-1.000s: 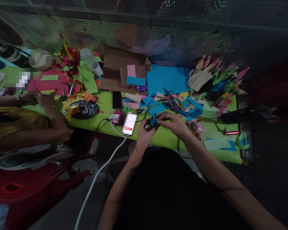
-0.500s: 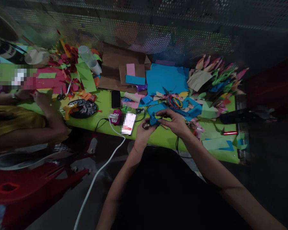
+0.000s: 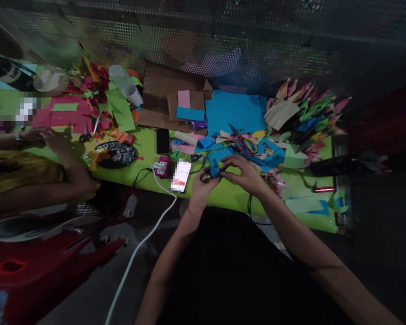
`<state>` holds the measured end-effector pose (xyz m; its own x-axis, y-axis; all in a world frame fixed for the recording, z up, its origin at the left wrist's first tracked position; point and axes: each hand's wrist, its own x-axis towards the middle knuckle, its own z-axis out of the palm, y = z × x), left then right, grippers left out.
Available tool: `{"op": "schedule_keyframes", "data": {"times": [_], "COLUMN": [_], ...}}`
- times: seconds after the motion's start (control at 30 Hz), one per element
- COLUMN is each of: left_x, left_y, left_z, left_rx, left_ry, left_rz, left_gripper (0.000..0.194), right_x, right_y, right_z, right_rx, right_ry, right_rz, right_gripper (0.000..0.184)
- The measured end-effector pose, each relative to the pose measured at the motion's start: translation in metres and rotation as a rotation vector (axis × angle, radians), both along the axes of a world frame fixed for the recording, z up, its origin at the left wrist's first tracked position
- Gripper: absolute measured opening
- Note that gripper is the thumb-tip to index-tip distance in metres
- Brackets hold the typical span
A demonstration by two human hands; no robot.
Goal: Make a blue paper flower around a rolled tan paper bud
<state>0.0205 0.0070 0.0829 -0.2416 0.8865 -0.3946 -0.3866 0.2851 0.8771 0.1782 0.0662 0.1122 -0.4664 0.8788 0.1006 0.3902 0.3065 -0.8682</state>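
Observation:
My left hand (image 3: 203,186) and my right hand (image 3: 243,174) meet over the near edge of the green table (image 3: 145,169). Together they pinch a small folded blue paper piece (image 3: 216,169); the left fingers also close round a small dark round thing I cannot make out. Blue paper offcuts (image 3: 270,158) and a bunch of coloured rubber bands (image 3: 246,145) lie just beyond my hands.
A lit phone (image 3: 182,175) on a white cable and a dark phone (image 3: 163,141) lie left of my hands. A blue sheet (image 3: 235,110), brown cardboard (image 3: 172,97) and several folded paper shapes (image 3: 304,113) sit further back. Another person's arms (image 3: 54,149) rest at the left, near scissors (image 3: 86,135).
My hands have shifted slightly and the right fingers have worked along the blue paper piece. The view has drifted a little; the other person's hand moved slightly.

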Motion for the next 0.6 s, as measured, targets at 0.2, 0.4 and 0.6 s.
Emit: {"op": "schedule_keyframes", "data": {"times": [0.2,0.4,0.6], "left_x": [-0.0009,-0.0019,-0.0012], "left_y": [0.0007,0.0013,0.0028], "left_z": [-0.0032,-0.0038,-0.0024], "left_rx": [-0.007,0.016,0.02], "left_ry": [0.03,-0.003,-0.011], "left_rz": [-0.023,-0.028,-0.034], "left_gripper": [0.036,0.036,0.036], "right_x": [-0.0005,0.0013,0.0019], "right_y": [0.001,0.0036,0.0041], "right_z": [-0.002,-0.0053,-0.0021], "right_rx": [-0.033,-0.069,-0.101], "right_ry": [-0.008,0.008,0.042], "right_rz": [0.057,0.112,0.101], "right_gripper": [0.025,0.023,0.023]}}
